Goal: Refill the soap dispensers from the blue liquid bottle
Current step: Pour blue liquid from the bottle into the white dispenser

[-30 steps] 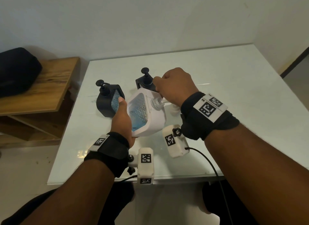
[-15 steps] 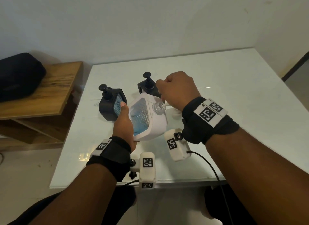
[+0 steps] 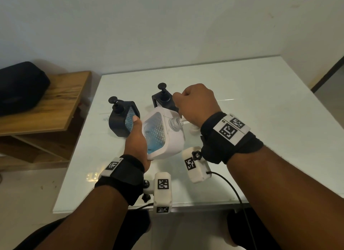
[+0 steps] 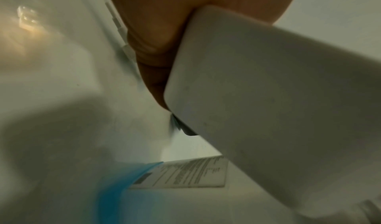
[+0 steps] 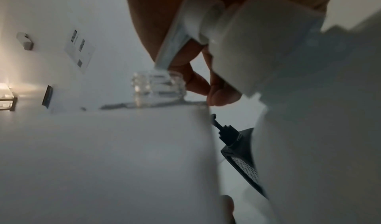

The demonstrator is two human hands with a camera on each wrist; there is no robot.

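Note:
My left hand [image 3: 137, 138] grips a white soap dispenser [image 3: 173, 143], tilted over the table, thumb on its clear patterned face. Some blue liquid lies in its lower corner. Its clear threaded neck [image 3: 175, 122] is uncapped. My right hand [image 3: 193, 104] holds the white pump head [image 5: 257, 40] just above the neck [image 5: 158, 87], and the pump's tube [image 5: 173, 36] reaches into it. Two black dispensers [image 3: 121, 119] [image 3: 162, 100] stand behind, pumps on. A blue container with a printed label [image 4: 144, 178] shows blurred low in the left wrist view.
The white glass table [image 3: 260, 119] ends near my body and at the left. A wooden shelf [image 3: 55, 104] with a black bag [image 3: 20, 86] stands left of it. A small white object [image 3: 193, 131] lies partly hidden under my right wrist.
Hardly anything has moved. Both hands keep their grips, the dispenser stays tilted, and the view has shifted slightly down.

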